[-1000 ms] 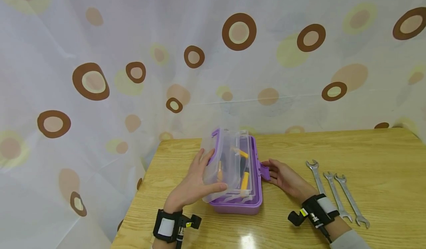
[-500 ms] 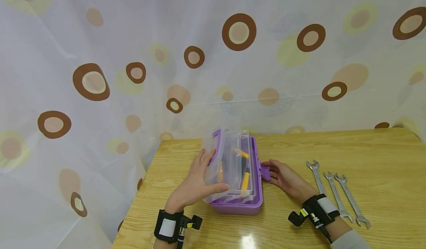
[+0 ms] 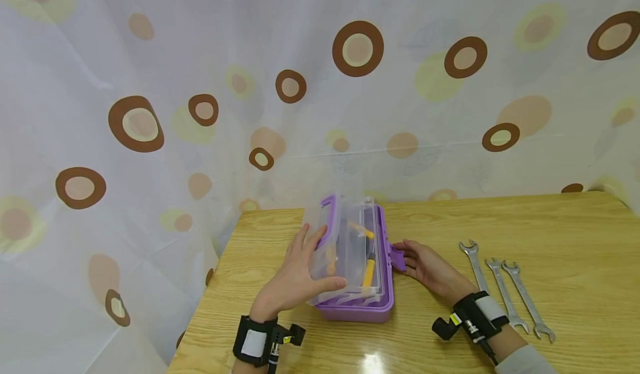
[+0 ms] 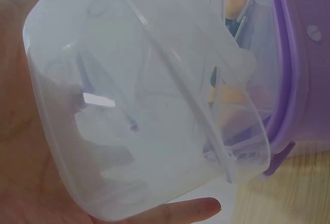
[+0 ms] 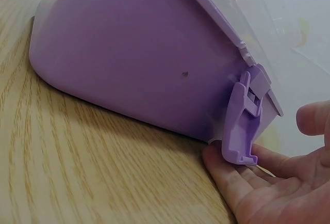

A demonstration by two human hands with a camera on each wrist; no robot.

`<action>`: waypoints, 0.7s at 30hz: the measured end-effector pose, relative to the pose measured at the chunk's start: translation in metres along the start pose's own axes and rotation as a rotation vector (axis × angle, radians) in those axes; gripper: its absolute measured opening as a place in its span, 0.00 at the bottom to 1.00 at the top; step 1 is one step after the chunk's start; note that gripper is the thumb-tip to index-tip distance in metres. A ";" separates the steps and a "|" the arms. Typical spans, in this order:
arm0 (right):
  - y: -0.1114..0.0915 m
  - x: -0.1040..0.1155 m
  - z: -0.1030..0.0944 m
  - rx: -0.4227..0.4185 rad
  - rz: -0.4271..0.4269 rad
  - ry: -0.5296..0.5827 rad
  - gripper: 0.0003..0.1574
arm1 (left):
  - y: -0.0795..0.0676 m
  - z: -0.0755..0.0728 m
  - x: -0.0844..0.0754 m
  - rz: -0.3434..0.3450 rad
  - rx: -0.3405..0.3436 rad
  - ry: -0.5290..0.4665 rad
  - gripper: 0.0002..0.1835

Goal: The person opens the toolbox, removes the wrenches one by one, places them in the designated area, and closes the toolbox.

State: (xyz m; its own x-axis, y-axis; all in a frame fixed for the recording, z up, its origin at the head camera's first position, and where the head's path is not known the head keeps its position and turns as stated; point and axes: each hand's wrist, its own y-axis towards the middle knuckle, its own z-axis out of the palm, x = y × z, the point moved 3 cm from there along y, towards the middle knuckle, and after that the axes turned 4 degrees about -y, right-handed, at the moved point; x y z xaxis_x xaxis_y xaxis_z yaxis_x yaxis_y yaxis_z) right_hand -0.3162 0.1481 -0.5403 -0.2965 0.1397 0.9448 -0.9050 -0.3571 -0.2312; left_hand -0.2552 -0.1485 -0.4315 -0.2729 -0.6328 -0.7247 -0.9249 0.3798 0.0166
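A purple toolbox (image 3: 356, 314) stands on the table with its clear lid (image 4: 170, 141) tilted partly raised. Through the plastic show yellow-handled tools (image 3: 369, 273). My left hand (image 3: 290, 282) lies spread against the lid's left side, palm on the plastic and the thumb stretched along its near end. The fingertips reach toward the purple carrying handle (image 3: 328, 218). At the box's right side my right hand (image 3: 430, 265) rests beside the purple latch (image 5: 242, 126), which hangs swung outward. Its fingers touch the latch from below, while the thumb stays apart.
Several steel things lie right of the box: a wrench (image 3: 476, 268), a second wrench (image 3: 507, 296) and a third wrench (image 3: 529, 302), near my right forearm. A patterned curtain (image 3: 310, 118) hangs behind the wooden table (image 3: 425, 218).
The lid has swung slightly down to the right over the box, and my left hand has shifted with it. My right hand stays at the latch.
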 end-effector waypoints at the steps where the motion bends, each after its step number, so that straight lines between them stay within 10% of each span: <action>1: 0.000 0.000 0.000 0.003 -0.002 -0.002 0.37 | 0.000 0.000 0.000 -0.001 0.000 0.002 0.60; 21: -0.001 0.000 0.001 -0.004 0.011 -0.015 0.37 | 0.000 0.003 -0.003 -0.021 -0.011 0.015 0.60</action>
State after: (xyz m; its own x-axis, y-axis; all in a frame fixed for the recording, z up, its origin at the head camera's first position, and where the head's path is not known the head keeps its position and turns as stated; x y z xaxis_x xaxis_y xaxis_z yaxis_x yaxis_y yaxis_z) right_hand -0.3153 0.1478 -0.5397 -0.3018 0.1223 0.9455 -0.9030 -0.3546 -0.2424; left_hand -0.2533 -0.1443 -0.4311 -0.2567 -0.6507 -0.7146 -0.9335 0.3585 0.0090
